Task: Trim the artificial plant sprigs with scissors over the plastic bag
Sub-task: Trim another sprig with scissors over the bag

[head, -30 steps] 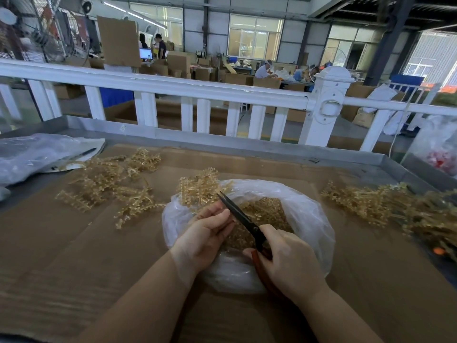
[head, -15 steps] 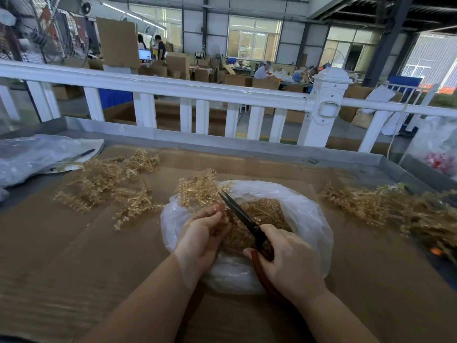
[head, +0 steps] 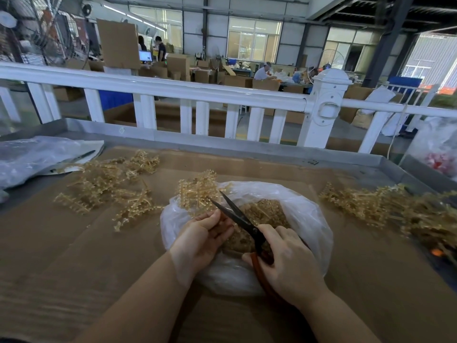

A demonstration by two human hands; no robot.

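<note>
A clear plastic bag [head: 306, 214] lies open on the cardboard-covered table, with golden-brown trimmings [head: 267, 214] heaped inside. My left hand [head: 202, 237] holds a golden artificial sprig [head: 197, 190] over the bag's left rim. The sprig's stem end is hidden in my fingers. My right hand [head: 289, 263] grips black-bladed scissors [head: 237, 216] by their reddish-brown handles. The blades stand parted, their tips beside the sprig just above my left fingers.
Loose golden sprigs [head: 111, 184] lie scattered at the left, and a larger pile of sprigs [head: 395, 209] at the right. A crumpled plastic sheet [head: 32, 157] with a pen on it sits far left. A white railing [head: 222, 95] runs behind the table's metal rim.
The scissor blades have gone from nearly closed to clearly parted. My left hand has shifted slightly, keeping the sprig at the bag's left rim.
</note>
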